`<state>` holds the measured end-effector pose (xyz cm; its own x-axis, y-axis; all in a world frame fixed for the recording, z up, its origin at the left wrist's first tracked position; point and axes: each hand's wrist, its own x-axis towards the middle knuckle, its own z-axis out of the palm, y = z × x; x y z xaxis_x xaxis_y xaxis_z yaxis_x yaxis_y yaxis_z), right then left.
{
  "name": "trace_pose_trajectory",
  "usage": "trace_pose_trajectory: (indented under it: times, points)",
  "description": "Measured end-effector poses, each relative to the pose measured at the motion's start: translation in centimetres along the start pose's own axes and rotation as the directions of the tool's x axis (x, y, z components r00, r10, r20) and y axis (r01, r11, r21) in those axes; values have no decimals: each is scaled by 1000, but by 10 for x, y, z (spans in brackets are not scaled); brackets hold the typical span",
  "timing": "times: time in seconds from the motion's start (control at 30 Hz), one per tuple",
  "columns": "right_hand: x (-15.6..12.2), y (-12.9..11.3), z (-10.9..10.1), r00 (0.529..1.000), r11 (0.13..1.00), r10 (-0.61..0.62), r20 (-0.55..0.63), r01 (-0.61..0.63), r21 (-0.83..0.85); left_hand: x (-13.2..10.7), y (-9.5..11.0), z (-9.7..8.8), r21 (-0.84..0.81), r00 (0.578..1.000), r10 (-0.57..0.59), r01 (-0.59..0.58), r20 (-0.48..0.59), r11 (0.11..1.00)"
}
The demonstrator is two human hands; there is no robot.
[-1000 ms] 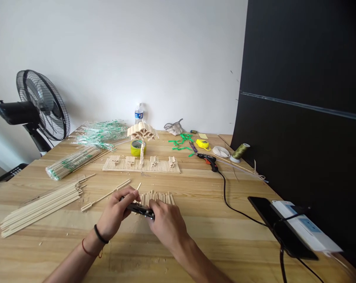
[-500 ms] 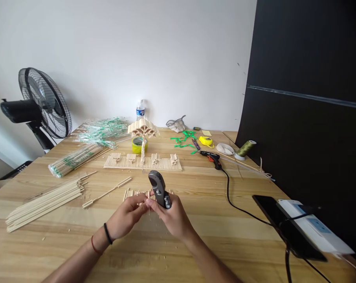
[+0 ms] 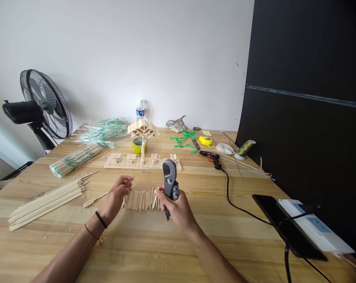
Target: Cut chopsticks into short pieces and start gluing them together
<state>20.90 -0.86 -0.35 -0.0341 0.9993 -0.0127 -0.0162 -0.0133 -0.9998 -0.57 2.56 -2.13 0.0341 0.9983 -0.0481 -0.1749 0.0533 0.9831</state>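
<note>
Above the cut sticks (image 3: 141, 199), right hand (image 3: 178, 208) holds cutter (image 3: 170, 181).

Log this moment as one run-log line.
right hand: grips grey cutter upright | left hand: open, beside row of cut sticks | table: stick model, glue gun

A grey and black cutter (image 3: 170, 181) stands over pale cut sticks (image 3: 141, 199) on a light wood-grain desk (image 3: 195, 243). Behind are a yellow tape roll (image 3: 137, 146), green strips (image 3: 182, 141), olive thread spool (image 3: 245, 148), and black fan (image 3: 42, 106).
</note>
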Motion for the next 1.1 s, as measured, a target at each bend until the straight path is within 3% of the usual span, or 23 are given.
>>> trace_pose_trajectory:
  times: [0.23,0.3,0.37,0.47,0.77,1.1]
  points:
    - [2,1,-1,999,999,-32,-18,32,-11,-5,-1,-1,83,999,13,-17,53,996]
    - [3,2,-2,999,999,-33,-21,33,-13,-5,4,-6,180,997,26,-38,66,983]
    - [3,2,-2,999,999,-30,-22,30,-15,-4,10,-11,403,992,81,-115,101,908]
    - [3,1,-3,999,1000,-25,-20,24,-16,0,17,-18,659,973,143,-226,178,718]
    - [2,-2,-2,1000,1000,-16,1,16,-17,8,8,-28,761,962,138,-270,234,589]
    - [3,0,-2,1000,1000,-8,-9,7,-26,7,9,-28,784,953,151,-302,262,542]
